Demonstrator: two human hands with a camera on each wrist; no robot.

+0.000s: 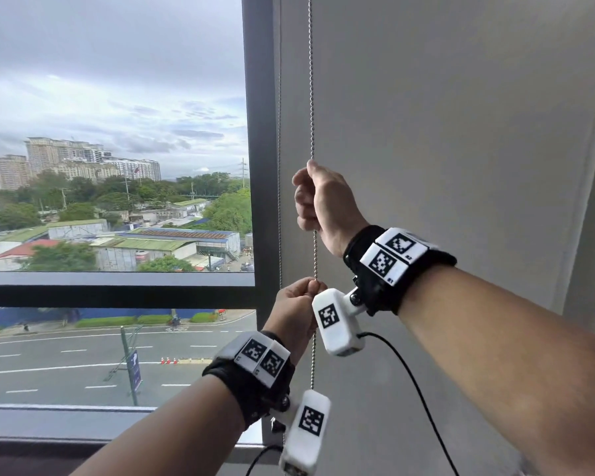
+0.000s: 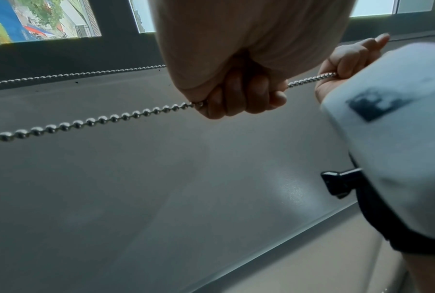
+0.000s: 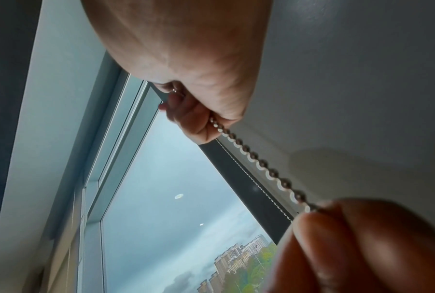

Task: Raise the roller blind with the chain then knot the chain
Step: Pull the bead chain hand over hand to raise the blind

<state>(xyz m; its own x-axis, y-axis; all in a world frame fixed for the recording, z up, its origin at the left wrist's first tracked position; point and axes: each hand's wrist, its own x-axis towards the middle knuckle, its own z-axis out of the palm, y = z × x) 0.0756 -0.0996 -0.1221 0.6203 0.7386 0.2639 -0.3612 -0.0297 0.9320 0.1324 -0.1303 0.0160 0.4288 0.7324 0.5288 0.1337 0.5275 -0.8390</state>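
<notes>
A grey roller blind (image 1: 443, 115) hangs down over the right part of the window. Its metal bead chain (image 1: 311, 80) runs vertically in front of the blind's left edge, with a second strand (image 1: 279, 149) further back beside the frame. My right hand (image 1: 315, 197) grips the front strand in a fist, higher up. My left hand (image 1: 298, 309) grips the same strand just below, fingers curled round it. The left wrist view shows the chain (image 2: 90, 122) passing through my left hand (image 2: 238, 99). The right wrist view shows my right hand (image 3: 198, 111) with the chain (image 3: 258, 162) stretched down to the left hand's fingers (image 3: 336, 237).
A dark window frame post (image 1: 260, 132) stands left of the chain, with a horizontal bar (image 1: 117, 286) and a sill (image 1: 66, 420) below. Buildings, trees and a road lie beyond the glass. White wrist camera units (image 1: 337, 321) and a black cable (image 1: 409, 383) hang by my hands.
</notes>
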